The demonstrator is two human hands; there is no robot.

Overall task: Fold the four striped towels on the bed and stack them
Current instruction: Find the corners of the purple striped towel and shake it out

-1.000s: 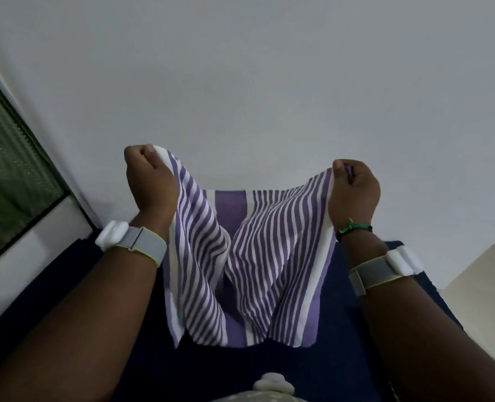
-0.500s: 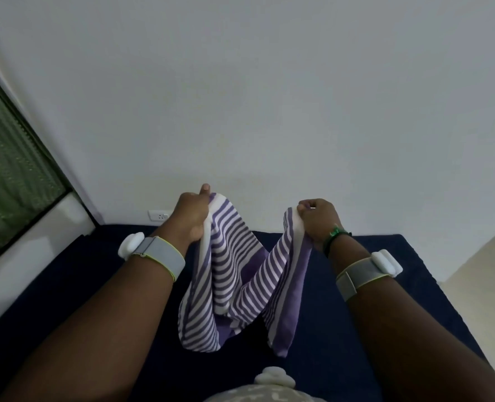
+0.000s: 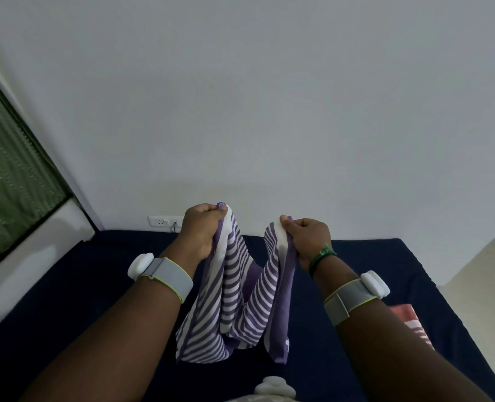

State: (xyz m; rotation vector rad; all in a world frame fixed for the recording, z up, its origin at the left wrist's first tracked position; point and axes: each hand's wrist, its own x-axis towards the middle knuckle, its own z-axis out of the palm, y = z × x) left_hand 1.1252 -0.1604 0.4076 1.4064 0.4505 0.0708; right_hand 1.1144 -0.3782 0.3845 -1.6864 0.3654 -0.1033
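At the bottom centre of the frame a small white device (image 3: pixel 274 387) sits on the person's chest, just below the hanging cloth. Both forearms reach up from the lower corners, each with a grey wristband: the left wristband (image 3: pixel 165 276) carries a white pod on its outer side, and the right wristband (image 3: pixel 353 294) does the same. A green bracelet (image 3: pixel 321 254) circles the right wrist just above its band.

Between the arms, in the middle of the frame, hangs the purple striped towel (image 3: pixel 237 303). It droops in a deep sag, its lower edge hanging over the bed (image 3: pixel 66 300), which is covered in dark blue. The left hand (image 3: pixel 201 232) is closed in a fist around the towel's upper left corner, cloth bunched under the fingers. The right hand (image 3: pixel 307 237) is likewise clenched on the upper right corner, thumb pressed over the white border. The two hands are near each other, so the cloth folds inward between them.

At the right edge of the frame, partly hidden by the right forearm, a red striped towel (image 3: pixel 413 323) lies on the bed.

Farther back, a white wall socket (image 3: pixel 165 221) sits low on the plain wall (image 3: pixel 255 97). A green window (image 3: pixel 11 175) fills the left edge.
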